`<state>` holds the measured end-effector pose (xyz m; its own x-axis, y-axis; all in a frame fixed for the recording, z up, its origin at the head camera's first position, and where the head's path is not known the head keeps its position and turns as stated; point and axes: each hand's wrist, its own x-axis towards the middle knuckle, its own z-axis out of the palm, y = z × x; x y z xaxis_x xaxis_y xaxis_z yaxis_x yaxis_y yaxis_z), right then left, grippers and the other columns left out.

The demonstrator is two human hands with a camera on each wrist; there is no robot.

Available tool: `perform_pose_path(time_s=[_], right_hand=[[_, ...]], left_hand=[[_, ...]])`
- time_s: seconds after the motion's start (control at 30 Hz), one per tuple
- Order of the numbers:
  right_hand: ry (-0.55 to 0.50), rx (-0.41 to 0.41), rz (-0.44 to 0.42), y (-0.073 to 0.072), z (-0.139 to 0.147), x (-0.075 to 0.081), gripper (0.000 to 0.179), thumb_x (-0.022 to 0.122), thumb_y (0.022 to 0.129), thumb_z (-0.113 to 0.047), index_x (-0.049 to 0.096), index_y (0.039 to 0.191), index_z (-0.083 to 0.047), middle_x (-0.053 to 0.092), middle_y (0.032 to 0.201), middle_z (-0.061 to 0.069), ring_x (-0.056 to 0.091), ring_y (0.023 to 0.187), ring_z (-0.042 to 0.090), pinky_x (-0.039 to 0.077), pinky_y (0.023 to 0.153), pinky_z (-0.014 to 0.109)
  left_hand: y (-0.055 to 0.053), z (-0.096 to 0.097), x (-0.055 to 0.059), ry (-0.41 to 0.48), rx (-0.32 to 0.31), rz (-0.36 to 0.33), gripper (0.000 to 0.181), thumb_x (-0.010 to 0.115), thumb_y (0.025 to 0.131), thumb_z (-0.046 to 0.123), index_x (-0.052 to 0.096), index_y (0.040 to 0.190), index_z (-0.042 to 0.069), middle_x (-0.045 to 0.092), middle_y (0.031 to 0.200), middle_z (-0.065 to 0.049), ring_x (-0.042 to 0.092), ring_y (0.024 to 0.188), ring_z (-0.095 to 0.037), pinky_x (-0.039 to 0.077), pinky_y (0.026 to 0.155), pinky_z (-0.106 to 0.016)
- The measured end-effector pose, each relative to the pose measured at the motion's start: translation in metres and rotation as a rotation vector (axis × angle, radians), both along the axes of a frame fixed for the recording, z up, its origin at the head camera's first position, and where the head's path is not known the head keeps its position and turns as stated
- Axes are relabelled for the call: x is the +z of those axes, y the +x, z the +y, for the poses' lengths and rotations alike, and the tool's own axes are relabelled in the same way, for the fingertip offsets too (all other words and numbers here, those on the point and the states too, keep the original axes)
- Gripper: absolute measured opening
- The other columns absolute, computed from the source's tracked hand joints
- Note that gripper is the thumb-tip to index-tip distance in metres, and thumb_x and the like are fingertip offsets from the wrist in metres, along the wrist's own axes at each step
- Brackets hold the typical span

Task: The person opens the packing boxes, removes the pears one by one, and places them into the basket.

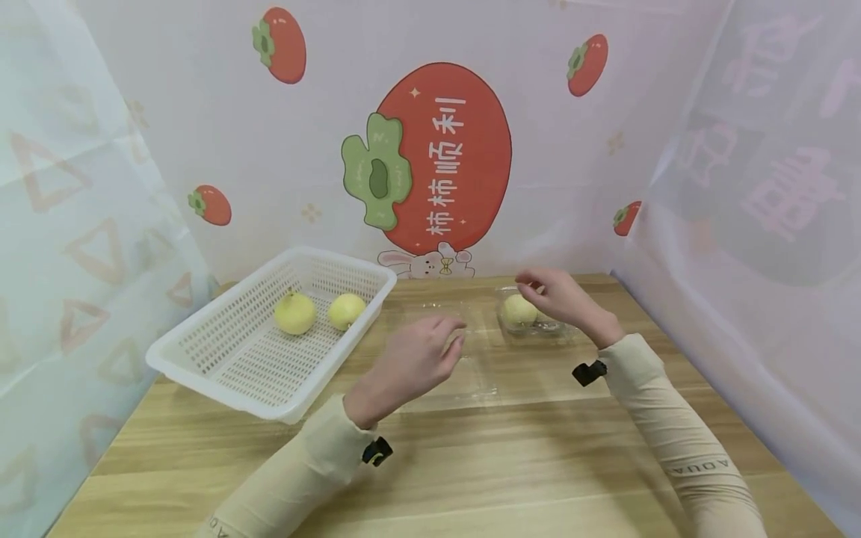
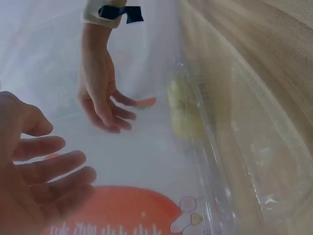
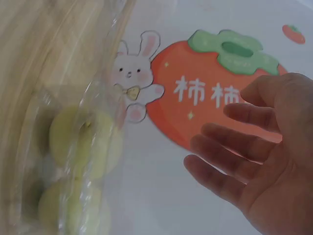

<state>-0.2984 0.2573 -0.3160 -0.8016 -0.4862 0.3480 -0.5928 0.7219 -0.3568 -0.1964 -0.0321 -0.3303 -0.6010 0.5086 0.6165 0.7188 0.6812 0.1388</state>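
Two pale yellow pears, one marked here [image 3: 85, 142], sit in a clear plastic box [image 1: 538, 329] on the right side of the table. My right hand [image 1: 561, 299] is raised over this box, its fingers loosely bent and holding nothing. In the right wrist view the fingers [image 3: 230, 152] are spread beside the box. My left hand [image 1: 420, 355] hovers over more thin clear plastic [image 1: 471, 385], shaped like a shallow tray or lid, left of the pears. The left wrist view shows that hand's fingers [image 2: 63, 166] apart, with nothing in them.
A white perforated basket [image 1: 269, 411] stands at the left, with two more yellow pears [image 1: 294, 313] in it. The wooden table [image 1: 484, 471] ends at a printed cloth backdrop [image 1: 323, 149], and cloth walls rise on both sides.
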Motion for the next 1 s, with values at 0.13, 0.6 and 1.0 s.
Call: perform_pose_path(time_s=[0.13, 0.6, 1.0], right_hand=[[0.006, -0.059, -0.015, -0.006, 0.018, -0.007, 0.028, 0.053, 0.101, -0.021, 0.066, 0.120, -0.005, 0.070, 0.116, 0.015, 0.067, 0.100, 0.029, 0.056, 0.083, 0.047], [-0.025, -0.205, -0.110, -0.017, 0.064, -0.022, 0.036, 0.047, 0.104, -0.026, 0.063, 0.125, -0.001, 0.067, 0.117, 0.022, 0.063, 0.101, 0.035, 0.051, 0.084, 0.053], [-0.085, -0.321, -0.080, -0.025, 0.092, -0.039, 0.034, 0.047, 0.101, -0.023, 0.067, 0.117, 0.001, 0.069, 0.107, 0.022, 0.062, 0.090, 0.031, 0.048, 0.074, 0.039]], left_hand=[[-0.005, 0.014, 0.005, -0.044, -0.018, -0.014, 0.022, 0.058, 0.096, 0.022, 0.069, 0.113, 0.013, 0.072, 0.102, 0.002, 0.069, 0.089, -0.011, 0.057, 0.071, -0.027], [-0.027, 0.060, 0.015, -0.179, -0.078, -0.032, 0.019, 0.060, 0.096, 0.023, 0.067, 0.110, 0.013, 0.067, 0.092, 0.004, 0.059, 0.075, -0.008, 0.049, 0.062, -0.022], [-0.054, 0.098, 0.016, -0.356, -0.085, -0.049, 0.017, 0.054, 0.098, 0.024, 0.065, 0.108, 0.016, 0.065, 0.092, 0.005, 0.059, 0.079, -0.010, 0.049, 0.060, -0.022]])
